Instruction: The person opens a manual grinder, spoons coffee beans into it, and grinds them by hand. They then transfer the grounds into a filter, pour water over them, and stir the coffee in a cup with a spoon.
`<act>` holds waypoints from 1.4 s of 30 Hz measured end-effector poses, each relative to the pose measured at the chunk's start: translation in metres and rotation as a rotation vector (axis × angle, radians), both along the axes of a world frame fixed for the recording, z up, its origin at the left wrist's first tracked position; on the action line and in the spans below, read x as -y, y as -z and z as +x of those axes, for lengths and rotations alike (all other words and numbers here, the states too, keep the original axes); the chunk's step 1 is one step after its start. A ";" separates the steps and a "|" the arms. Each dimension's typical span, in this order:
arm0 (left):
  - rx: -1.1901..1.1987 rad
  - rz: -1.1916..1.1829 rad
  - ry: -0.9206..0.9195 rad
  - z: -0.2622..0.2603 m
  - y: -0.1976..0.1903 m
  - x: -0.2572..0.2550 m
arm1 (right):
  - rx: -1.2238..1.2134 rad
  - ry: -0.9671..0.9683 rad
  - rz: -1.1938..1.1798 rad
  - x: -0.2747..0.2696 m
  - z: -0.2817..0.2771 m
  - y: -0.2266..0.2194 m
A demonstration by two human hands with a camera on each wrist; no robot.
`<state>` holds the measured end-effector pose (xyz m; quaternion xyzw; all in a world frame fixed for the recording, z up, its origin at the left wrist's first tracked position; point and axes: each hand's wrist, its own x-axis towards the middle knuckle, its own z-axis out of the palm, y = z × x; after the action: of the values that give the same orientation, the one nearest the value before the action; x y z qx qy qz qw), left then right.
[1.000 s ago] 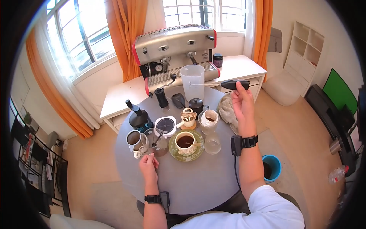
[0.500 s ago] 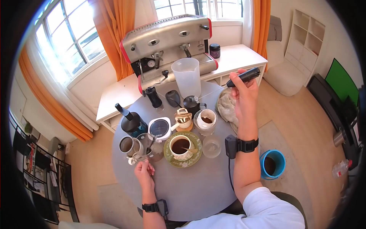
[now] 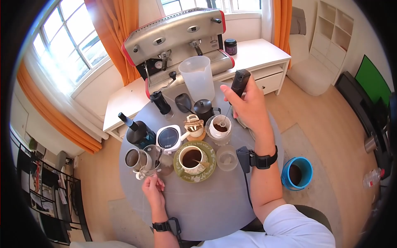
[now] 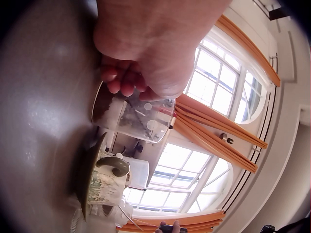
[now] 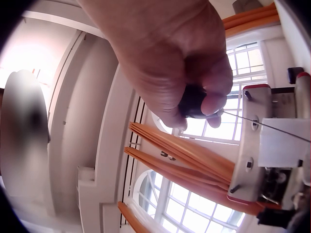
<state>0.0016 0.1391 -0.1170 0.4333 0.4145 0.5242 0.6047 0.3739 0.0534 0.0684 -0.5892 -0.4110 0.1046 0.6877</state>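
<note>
My right hand (image 3: 251, 105) grips the black handle of a milk frother (image 3: 239, 82), its thin wire shaft slanting down. The frother's whisk end overlaps the mouth of a white cup (image 3: 216, 125) with brown contents, which stands within a clear glass vessel (image 3: 223, 138). In the right wrist view, fingers wrap round the handle and the shaft reaches out to the right. My left hand (image 3: 153, 192) rests low by the table's left side with loosely curled fingers, holding nothing visible. Close beyond its fingertips stands a clear glass jug (image 4: 138, 116) with a dark utensil in it.
A cup of dark coffee (image 3: 192, 158) with a spoon sits on a green saucer (image 3: 195, 178). Around it stand a white scale (image 3: 170, 137), a dripper (image 3: 194, 125), a black pot (image 3: 203, 110), a dark bottle (image 3: 141, 134), a plastic pitcher (image 3: 197, 78) and a glass (image 3: 227, 158).
My right hand has turned the frother from nearly level to steeply downward, moving slightly left and bringing its whisk from the plastic pitcher to the white cup. The left hand stays by the glass jug.
</note>
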 end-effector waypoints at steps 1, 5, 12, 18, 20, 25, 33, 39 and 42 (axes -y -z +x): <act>-0.003 -0.001 -0.001 0.000 -0.001 0.000 | 0.037 -0.006 -0.043 0.000 -0.001 0.000; 0.006 -0.001 0.006 0.001 -0.001 0.000 | 0.081 -0.032 -0.137 0.000 -0.002 -0.002; -0.016 0.010 0.025 -0.001 -0.001 0.001 | 0.054 -0.070 -0.166 -0.012 -0.002 0.010; -0.011 0.015 0.035 -0.002 0.001 -0.001 | 0.034 -0.062 -0.102 -0.016 -0.003 0.012; -0.015 0.013 0.034 -0.002 0.001 -0.001 | 0.038 -0.055 -0.103 -0.016 -0.003 0.012; -0.014 -0.005 0.019 -0.001 0.000 0.000 | 0.083 -0.033 -0.112 -0.016 -0.003 0.012; 0.016 -0.006 0.020 -0.002 0.002 -0.001 | 0.100 -0.035 -0.184 -0.017 -0.002 0.012; 0.002 -0.014 0.013 -0.001 0.000 0.000 | 0.084 -0.027 -0.200 -0.017 -0.003 0.010; 0.005 -0.013 0.011 -0.001 0.001 -0.001 | 0.095 -0.023 -0.202 -0.017 -0.004 0.010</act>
<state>0.0005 0.1397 -0.1178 0.4303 0.4139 0.5195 0.6112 0.3695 0.0704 0.0582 -0.6549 -0.4375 0.1254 0.6033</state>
